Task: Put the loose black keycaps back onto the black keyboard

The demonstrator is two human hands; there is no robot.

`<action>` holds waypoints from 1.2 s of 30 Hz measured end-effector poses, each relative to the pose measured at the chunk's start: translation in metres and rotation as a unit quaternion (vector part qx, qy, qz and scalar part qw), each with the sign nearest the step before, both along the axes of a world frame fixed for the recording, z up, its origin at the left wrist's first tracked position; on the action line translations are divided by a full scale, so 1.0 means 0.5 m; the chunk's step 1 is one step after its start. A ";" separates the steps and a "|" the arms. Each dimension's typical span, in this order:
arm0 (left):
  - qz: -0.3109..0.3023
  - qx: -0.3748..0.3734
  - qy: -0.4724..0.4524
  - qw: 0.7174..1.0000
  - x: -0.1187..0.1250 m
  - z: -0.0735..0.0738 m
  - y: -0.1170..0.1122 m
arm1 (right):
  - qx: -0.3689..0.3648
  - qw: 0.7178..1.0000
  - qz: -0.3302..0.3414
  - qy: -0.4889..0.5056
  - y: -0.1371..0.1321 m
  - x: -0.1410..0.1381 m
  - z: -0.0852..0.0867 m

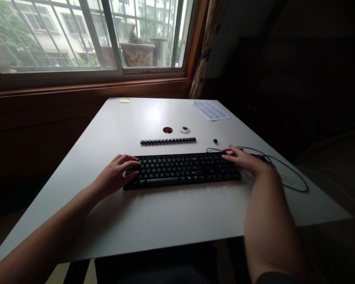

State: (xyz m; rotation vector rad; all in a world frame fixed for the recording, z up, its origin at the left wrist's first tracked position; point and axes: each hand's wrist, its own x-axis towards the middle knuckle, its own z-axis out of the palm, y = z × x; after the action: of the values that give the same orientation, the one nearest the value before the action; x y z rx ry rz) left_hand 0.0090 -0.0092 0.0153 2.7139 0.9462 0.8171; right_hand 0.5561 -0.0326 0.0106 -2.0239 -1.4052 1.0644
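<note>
A black keyboard [183, 170] lies across the middle of the white table [154, 221]. My left hand [116, 173] rests on its left end, fingers curled over the edge, thumb near the front. At the keyboard's right end, my right hand [244, 158] lies flat with its fingers stretched over the top corner. Behind the keyboard sits a row of loose black keycaps [168, 140]. One single small black keycap [215, 141] lies apart to the right.
A black cable [296, 185] loops on the table to the right of the keyboard, by something purple under my right wrist. Farther back are a cable hole [167, 130], its round cap [185, 129], a printed sheet [210, 110] and a yellow sticky note [124, 100]. A window is behind.
</note>
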 end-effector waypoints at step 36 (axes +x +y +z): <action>0.002 0.005 0.006 1.000 0.000 0.001 0.000 | 0.268 0.926 0.041 -0.263 0.111 -0.046 -0.041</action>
State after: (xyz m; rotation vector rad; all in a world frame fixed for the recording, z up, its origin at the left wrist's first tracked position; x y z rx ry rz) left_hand 0.0091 -0.0094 0.0156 2.7295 0.9514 0.8109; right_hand 0.5328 0.0227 -0.0099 -1.8989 -1.8046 0.1020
